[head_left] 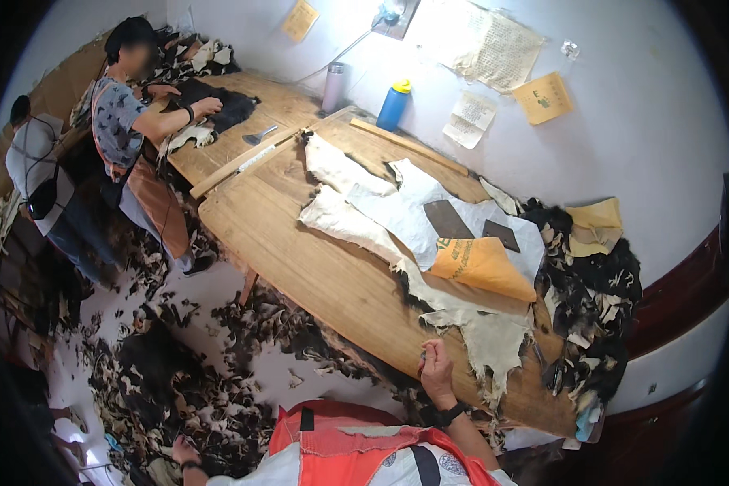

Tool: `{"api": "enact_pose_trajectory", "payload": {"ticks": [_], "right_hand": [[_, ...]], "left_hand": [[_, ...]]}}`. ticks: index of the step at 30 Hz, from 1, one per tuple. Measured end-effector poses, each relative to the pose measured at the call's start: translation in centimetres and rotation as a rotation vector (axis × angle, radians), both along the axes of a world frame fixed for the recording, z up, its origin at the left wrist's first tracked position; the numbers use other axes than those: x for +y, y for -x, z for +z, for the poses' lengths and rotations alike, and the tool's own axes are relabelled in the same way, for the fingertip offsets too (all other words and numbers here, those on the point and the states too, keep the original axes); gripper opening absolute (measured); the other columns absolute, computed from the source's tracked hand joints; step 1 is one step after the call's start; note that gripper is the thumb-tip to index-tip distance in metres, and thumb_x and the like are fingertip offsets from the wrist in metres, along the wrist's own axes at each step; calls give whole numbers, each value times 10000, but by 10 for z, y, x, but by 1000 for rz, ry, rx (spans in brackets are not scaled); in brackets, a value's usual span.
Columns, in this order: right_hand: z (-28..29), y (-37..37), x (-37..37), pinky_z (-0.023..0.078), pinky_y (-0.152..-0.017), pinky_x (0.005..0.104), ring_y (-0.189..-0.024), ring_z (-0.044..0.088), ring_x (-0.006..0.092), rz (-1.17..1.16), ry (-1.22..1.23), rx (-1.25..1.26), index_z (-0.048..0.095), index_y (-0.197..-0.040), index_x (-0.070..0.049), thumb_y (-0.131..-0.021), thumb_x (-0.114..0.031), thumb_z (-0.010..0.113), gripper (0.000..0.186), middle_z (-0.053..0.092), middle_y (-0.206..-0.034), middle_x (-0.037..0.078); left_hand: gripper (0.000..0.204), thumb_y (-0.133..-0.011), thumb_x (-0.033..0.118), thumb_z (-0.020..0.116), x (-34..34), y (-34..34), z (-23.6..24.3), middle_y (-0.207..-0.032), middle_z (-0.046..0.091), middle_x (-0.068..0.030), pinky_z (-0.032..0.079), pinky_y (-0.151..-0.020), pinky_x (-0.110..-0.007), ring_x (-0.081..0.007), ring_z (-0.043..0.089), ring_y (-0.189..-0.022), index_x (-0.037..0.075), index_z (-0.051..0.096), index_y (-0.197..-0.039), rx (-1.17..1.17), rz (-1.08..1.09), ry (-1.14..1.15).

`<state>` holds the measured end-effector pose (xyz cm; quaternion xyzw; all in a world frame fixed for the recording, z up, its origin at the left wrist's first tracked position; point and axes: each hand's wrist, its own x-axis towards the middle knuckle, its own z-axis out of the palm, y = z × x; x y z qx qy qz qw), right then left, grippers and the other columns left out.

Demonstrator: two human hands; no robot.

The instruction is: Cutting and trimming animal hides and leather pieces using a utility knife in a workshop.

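A pelt [498,344] lies pale skin side up along the wooden table, with dark fur showing at its edges. My right hand [437,368] is closed at the table's near edge, just left of the pelt's ragged lower end. A small bluish bit shows at its fingers, too little to name. A white paper sheet [405,211] covers part of the pelt, with two dark flat plates [448,220] and an orange printed paper piece [478,266] on top. Low on the left, my left hand [185,450] hangs over the floor scraps, its fingers too small to read.
Black and white fur scraps [591,292] heap at the table's right end; more fur scraps [178,381] litter the floor. A co-worker [125,121] handles a dark pelt [219,105] at the far end. Wooden strips [247,162], a blue bottle [394,107] and a tumbler [334,87] stand beyond.
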<state>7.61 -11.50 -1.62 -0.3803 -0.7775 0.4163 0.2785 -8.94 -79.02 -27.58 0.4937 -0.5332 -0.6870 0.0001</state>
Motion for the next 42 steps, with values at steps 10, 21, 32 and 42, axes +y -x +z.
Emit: {"api": "enact_pose_trajectory", "payload": {"ticks": [10,21,32,42], "right_hand": [[32,17,13,420,-480,231,-515,518,72,46,304,186,571,-956,-78,-1050,-183,462,179,545,-616,-8],[126,37,-72,342,-531,175,-593,430,-2,400,585,326,683,-1121,-90,-1037,-196,530,204,549,-734,-90],[126,-15,-45,325,-502,159,-556,416,-1,34,546,508,640,-913,-73,-1040,-250,540,240,592,-728,-42],[127,-13,-57,318,-513,163,-545,390,-6,219,657,511,636,-910,-73,-1031,-210,541,206,569,-704,-46]], "left_hand": [[348,-988,239,513,233,62,150,-1051,647,-40,384,-581,-214,-78,493,-733,102,634,-1284,236,-744,-137],[412,-1057,283,456,530,-24,348,-1379,490,-49,413,-721,-191,-44,495,-916,33,597,-1354,1101,-1482,-470],[94,-951,104,660,532,-49,336,-805,649,31,445,-674,-194,-35,551,-744,10,663,-949,642,-1863,-533],[172,-916,136,722,516,-42,332,-832,671,1,472,-713,-238,-68,565,-774,-11,723,-1007,594,-2020,-463]]}}
